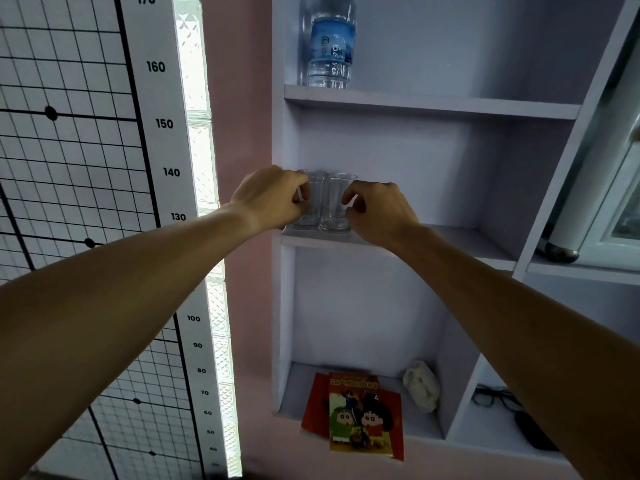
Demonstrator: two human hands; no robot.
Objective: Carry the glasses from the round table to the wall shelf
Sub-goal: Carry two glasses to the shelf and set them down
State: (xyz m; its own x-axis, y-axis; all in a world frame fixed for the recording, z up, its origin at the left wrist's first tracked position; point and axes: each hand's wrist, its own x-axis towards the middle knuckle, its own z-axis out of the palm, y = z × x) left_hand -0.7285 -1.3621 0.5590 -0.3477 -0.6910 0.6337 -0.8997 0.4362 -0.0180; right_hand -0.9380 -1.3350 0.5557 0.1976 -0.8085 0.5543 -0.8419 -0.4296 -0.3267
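Glasses: two, clear, upright, touching, at the front left of the middle shelf (450,237). Left glass (311,206) in left hand (270,199), right glass (335,206) in right hand (379,211), fingers wrapped round each wall. Likely light, rigid, slick, breakable; hold mid-wall. Below: books (360,415), cloth wad (422,384). Above: bottle (329,43). Nothing obstructs.

Two clear glasses (323,202) stand upright, touching side by side, on the wall shelf (460,237).
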